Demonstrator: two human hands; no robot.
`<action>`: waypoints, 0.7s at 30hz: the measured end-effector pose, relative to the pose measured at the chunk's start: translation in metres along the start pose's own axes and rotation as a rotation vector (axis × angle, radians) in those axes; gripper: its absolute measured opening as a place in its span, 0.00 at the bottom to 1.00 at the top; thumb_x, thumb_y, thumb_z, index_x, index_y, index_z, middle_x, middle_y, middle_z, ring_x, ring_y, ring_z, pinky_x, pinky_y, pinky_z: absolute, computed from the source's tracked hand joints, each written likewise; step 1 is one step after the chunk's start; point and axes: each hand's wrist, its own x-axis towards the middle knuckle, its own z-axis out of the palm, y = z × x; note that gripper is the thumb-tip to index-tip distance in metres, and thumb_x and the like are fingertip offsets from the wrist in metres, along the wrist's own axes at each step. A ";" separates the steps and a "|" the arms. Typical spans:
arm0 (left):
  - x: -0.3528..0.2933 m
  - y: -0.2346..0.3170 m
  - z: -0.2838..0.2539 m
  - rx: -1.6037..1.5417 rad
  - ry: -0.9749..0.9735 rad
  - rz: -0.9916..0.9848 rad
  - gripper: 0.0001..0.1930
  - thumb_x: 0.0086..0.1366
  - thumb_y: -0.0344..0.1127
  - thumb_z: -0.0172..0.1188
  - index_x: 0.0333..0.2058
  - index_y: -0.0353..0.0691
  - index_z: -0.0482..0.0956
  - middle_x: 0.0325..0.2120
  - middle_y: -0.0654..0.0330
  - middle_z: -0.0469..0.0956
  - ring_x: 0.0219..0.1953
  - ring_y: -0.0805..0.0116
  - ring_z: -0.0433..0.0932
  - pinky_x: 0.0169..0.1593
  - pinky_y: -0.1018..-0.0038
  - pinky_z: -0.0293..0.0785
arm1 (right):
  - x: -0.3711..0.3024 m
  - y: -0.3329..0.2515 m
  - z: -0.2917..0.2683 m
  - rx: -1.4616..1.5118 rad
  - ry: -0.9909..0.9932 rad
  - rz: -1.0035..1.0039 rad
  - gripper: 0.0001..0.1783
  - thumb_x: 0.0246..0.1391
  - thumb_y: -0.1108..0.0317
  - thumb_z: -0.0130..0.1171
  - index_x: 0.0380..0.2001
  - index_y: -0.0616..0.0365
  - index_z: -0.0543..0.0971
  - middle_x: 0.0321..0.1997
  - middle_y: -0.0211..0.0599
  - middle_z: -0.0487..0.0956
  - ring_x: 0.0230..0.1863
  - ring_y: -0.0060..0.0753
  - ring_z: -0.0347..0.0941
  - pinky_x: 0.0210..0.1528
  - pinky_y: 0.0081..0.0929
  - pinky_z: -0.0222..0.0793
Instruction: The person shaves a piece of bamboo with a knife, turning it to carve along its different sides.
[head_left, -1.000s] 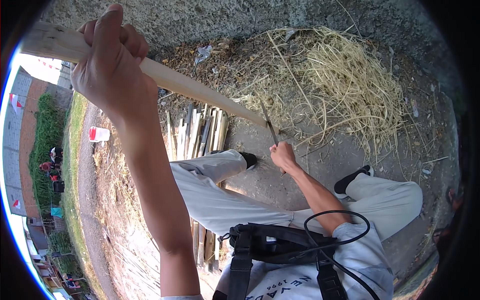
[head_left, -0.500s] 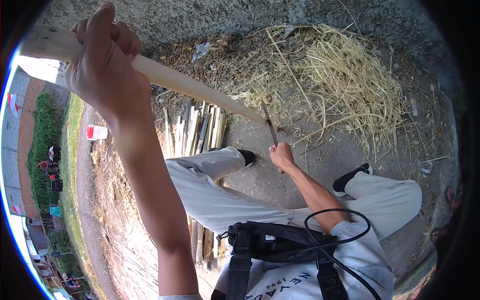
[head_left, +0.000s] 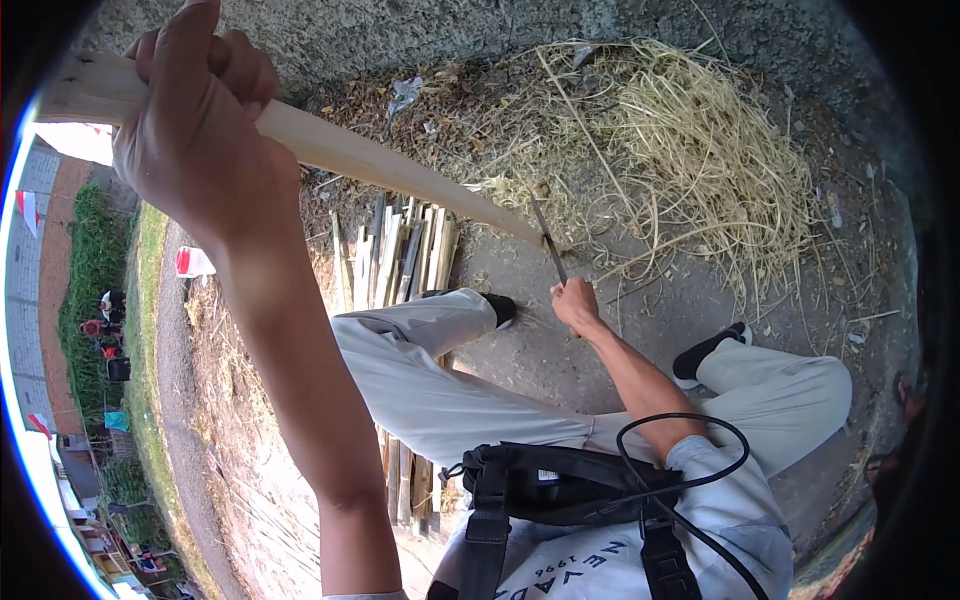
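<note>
My left hand (head_left: 205,140) is closed around the upper part of a long, pale bamboo strip (head_left: 385,168). The strip slants down and to the right, its far end low over the ground in front of me. In my right hand (head_left: 575,305) is the handle of a long, narrow knife (head_left: 551,250), mostly hidden by the fingers. The dark blade points up and a little left, and it crosses the strip close to its lower end. From this angle I cannot tell how deep the edge sits against the strip.
A large heap of pale, curly shavings (head_left: 715,150) lies by the rough wall (head_left: 440,30). Several split bamboo pieces (head_left: 390,255) are stacked left of my leg. A red-and-white container (head_left: 193,262) stands farther left. A black cable (head_left: 690,418) loops over my right arm.
My right hand and the knife have shifted slightly right and down. The strip's lower end has moved a little right, while my left hand keeps its grip, slightly farther up and left.
</note>
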 end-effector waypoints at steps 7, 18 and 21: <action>0.002 -0.006 -0.005 0.055 0.050 0.005 0.13 0.61 0.21 0.61 0.20 0.38 0.69 0.15 0.67 0.57 0.15 0.79 0.55 0.20 0.78 0.51 | -0.006 0.016 0.036 0.001 0.079 -0.163 0.13 0.56 0.66 0.60 0.35 0.68 0.82 0.37 0.63 0.82 0.44 0.60 0.80 0.44 0.47 0.76; -0.006 -0.004 0.007 0.085 0.025 0.033 0.13 0.61 0.22 0.62 0.20 0.38 0.71 0.15 0.66 0.60 0.15 0.79 0.58 0.20 0.79 0.52 | 0.002 0.012 0.038 0.028 0.146 -0.169 0.16 0.61 0.61 0.58 0.37 0.66 0.82 0.38 0.58 0.83 0.43 0.60 0.80 0.44 0.45 0.77; 0.001 -0.007 -0.004 0.123 0.083 0.027 0.10 0.61 0.24 0.63 0.21 0.35 0.74 0.15 0.65 0.62 0.16 0.79 0.62 0.21 0.79 0.53 | 0.006 0.019 0.041 0.049 0.160 -0.259 0.16 0.60 0.61 0.58 0.37 0.66 0.82 0.37 0.58 0.83 0.43 0.61 0.79 0.44 0.46 0.76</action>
